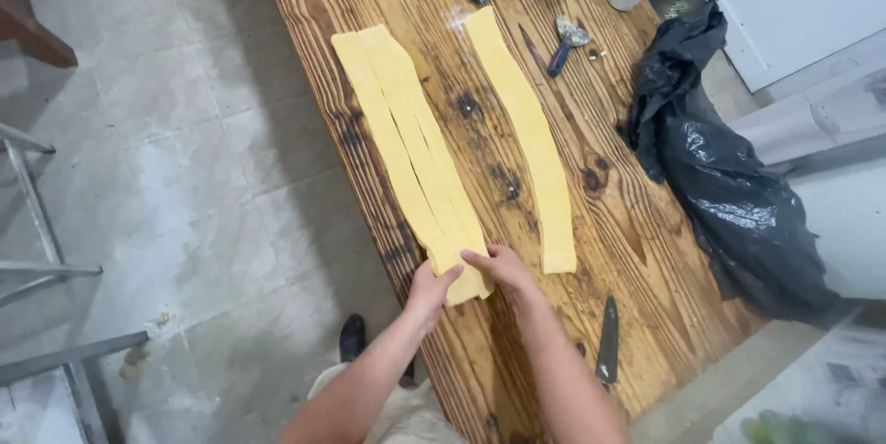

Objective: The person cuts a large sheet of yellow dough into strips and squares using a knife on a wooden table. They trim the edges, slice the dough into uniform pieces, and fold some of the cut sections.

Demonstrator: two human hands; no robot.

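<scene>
Both hands meet at the near end of a stack of long, pale yellow dough strips lying lengthwise on the knotty, dark-stained wooden counter. The left hand has its fingers closed on the strips' near end at its left corner, while the right hand lies across the top of that end, fingers bent and pressing down on the dough; whether they pinch under it cannot be told.

The strips look thin and soft, and they overlap each other. Lifted by the end alone, they would likely stretch or tear under their own length, and the overlapped layers may stick together and come up as one. They also run close along the counter's left edge, so a sideways tug could drag the near end over it towards the grey tiled floor.

A separate single strip of the same yellow dough lies well apart to the right. A dark-handled knife rests near the right forearm; a sweep of that arm could knock it. A small blue-handled cutter wheel and a crumpled black plastic bag sit further right, out of reach of trouble.
</scene>
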